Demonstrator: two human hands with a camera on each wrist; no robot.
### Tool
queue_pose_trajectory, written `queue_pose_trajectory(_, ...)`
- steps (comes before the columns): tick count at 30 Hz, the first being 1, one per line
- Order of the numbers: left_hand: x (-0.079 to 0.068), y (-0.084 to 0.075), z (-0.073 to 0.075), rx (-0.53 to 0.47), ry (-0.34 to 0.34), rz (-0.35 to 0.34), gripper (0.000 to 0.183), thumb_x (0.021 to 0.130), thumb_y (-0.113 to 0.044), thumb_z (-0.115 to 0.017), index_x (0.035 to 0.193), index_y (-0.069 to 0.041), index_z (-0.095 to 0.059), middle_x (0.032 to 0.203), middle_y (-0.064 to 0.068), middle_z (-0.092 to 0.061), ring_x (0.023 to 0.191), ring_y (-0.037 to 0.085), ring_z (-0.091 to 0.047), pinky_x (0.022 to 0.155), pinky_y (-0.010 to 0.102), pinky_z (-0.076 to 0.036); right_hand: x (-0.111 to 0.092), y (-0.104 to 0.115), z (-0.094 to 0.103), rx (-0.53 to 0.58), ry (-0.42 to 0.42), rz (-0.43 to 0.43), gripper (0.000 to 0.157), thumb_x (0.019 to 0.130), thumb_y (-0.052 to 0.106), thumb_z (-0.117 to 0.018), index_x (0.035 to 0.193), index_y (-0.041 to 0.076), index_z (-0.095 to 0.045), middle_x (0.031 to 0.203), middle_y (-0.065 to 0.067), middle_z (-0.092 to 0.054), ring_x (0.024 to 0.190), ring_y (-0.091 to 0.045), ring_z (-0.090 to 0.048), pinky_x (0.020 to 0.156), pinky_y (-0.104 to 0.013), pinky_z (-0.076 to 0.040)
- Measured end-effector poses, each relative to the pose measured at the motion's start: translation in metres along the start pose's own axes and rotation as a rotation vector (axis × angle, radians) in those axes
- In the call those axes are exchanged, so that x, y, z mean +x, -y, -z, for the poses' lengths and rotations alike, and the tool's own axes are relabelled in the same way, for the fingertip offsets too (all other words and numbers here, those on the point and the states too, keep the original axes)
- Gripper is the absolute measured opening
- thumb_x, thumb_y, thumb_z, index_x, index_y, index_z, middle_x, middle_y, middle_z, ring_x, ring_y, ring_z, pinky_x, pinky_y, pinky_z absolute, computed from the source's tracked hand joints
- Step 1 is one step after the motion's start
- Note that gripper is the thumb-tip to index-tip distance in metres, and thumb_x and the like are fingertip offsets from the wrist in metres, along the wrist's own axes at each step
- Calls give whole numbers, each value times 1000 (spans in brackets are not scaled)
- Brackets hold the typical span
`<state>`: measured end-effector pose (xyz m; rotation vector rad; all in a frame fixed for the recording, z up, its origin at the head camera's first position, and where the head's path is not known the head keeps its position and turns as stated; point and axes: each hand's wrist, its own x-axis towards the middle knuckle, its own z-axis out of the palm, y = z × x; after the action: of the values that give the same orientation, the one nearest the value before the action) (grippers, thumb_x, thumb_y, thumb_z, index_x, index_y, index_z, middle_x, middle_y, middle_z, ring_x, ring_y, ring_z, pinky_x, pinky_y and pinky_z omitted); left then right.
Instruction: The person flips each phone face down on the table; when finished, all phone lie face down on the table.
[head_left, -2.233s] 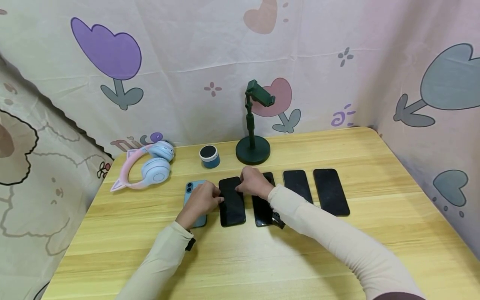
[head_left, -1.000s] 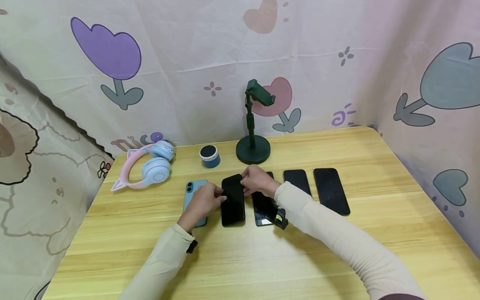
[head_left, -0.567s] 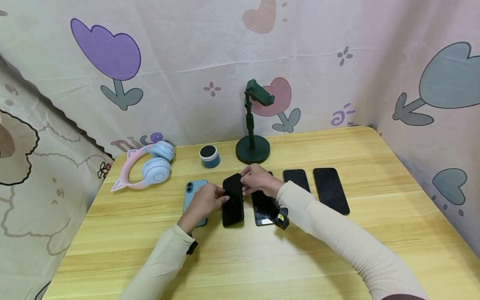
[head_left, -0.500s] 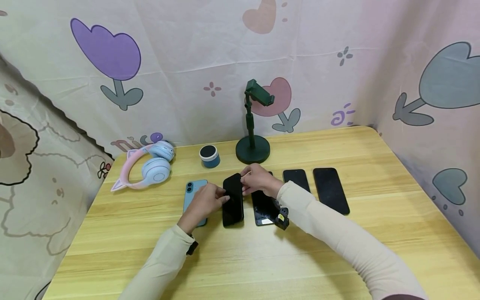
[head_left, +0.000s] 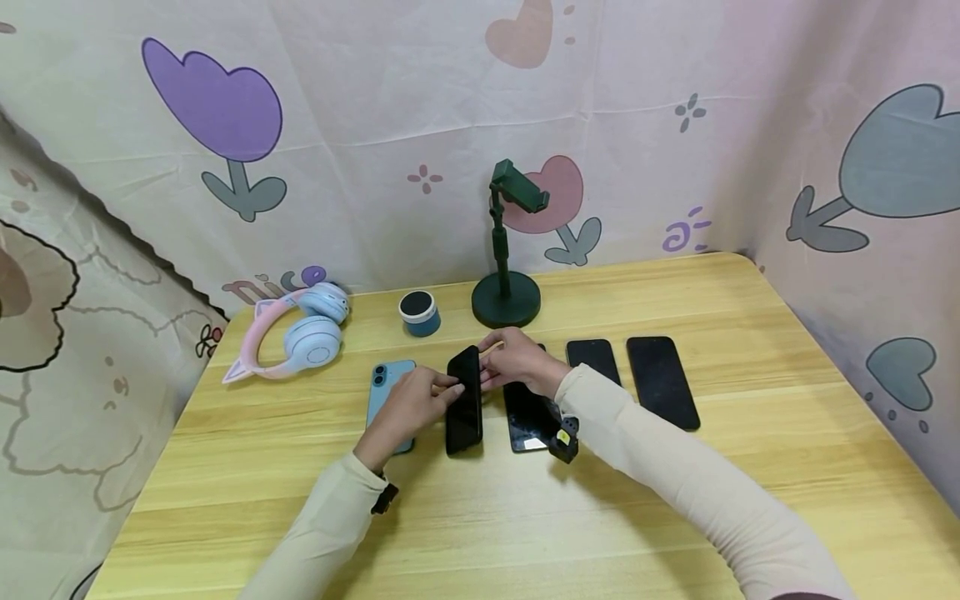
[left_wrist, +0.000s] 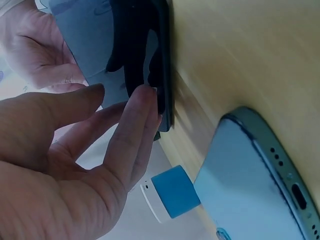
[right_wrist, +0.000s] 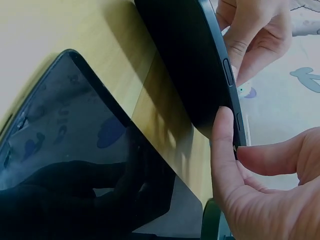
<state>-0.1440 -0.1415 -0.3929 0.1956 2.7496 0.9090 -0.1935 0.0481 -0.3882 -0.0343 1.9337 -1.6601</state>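
Note:
A black phone stands tilted on the table, its right long edge raised and its screen turned toward my left hand. That hand's fairly straight fingers reach the phone's left edge, and in the left wrist view the thumb lies just off the glass. With thumb and fingers, my right hand pinches the raised edge near the top, where side buttons show. A light blue phone lies back up, partly under my left hand. Beneath my right hand, another black phone lies flat.
Two more dark phones, one smaller and one larger, lie to the right. Behind stand a small blue speaker-like cylinder and a dark green phone stand. Cat-ear headphones rest at the back left.
The black phone has gone from lying flat to tilted, its right edge rising toward the left. My right hand has shifted slightly; the left stays by its left edge.

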Motion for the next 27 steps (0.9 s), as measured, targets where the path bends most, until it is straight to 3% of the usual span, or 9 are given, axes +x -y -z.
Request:
queue_pose_trajectory(3,-1,-2,1,-20,5,-12,27,102,-25,-64,114,-5,-78,98,7,-72,66,17,-57,54,29,-41,-1,1,0,6,6,4,35,96,-10,-47,131,-6,-50,104,-21,-68,73,-21,-66,76,-35,-60)
queue_pose_trajectory(6,-3,-3,3,-40,9,-28,27,104,-26,-61,104,-8,-81,68,0,-54,53,14,-42,50,28,-33,-1,0,0,23,10,11,37,95,-10,-48,132,-6,-51,106,-21,-69,76,-21,-68,80,-36,-60)
queue_pose_trajectory(8,-4,-4,3,-53,13,-37,27,104,-26,-60,104,-8,-81,60,-3,-39,48,13,-37,48,28,-30,-1,0,0,34,8,12,38,95,-11,-48,132,-6,-51,107,-21,-69,78,-20,-69,84,-38,-59)
queue_pose_trajectory(10,-4,-5,4,-60,14,-44,27,104,-26,-60,109,-8,-80,57,-4,-36,46,13,-36,47,27,-29,-1,0,-1,41,7,17,39,95,-11,-49,133,-6,-52,108,-22,-69,81,-20,-70,87,-40,-58)
queue_pose_trajectory(15,-5,-9,5,-54,-10,-41,28,103,-24,-61,122,-8,-75,63,-1,-51,51,14,-46,48,27,-34,-5,3,-4,55,5,12,41,94,-13,-50,134,-6,-53,110,-22,-69,82,-19,-71,92,-43,-55)
queue_pose_trajectory(20,-6,-10,7,-81,-33,-34,26,102,-22,-64,118,-7,-77,84,6,-69,64,16,-56,52,29,-40,-7,5,-7,59,12,13,39,96,-9,-52,135,-5,-53,111,-21,-70,82,-19,-71,97,-46,-52)
queue_pose_trajectory(27,-7,-6,7,-142,-74,-59,27,100,-26,-68,116,-7,-78,101,6,-76,84,17,-68,63,31,-50,-9,5,-10,102,30,29,39,98,-8,-53,137,-5,-53,118,-25,-65,84,-18,-71,98,-45,-51)
